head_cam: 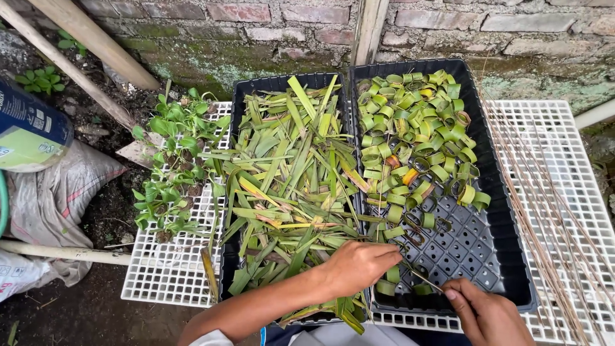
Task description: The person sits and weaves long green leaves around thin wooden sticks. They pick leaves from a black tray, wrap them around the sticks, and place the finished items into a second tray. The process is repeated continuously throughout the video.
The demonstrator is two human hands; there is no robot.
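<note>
Two black trays sit side by side on a white plastic grid. The left tray is heaped with flat green leaf strips. The right tray holds many leaf strips rolled into small rings, with bare cells at its near end. My left hand reaches over the divide between the trays, fingers closed on a leaf ring at the near edge. My right hand pinches a thin brown stick that points at that ring.
A clump of small green seedlings lies on the grid left of the trays. Thin dry sticks are spread on the grid at the right. A brick wall, leaning poles and sacks stand behind and to the left.
</note>
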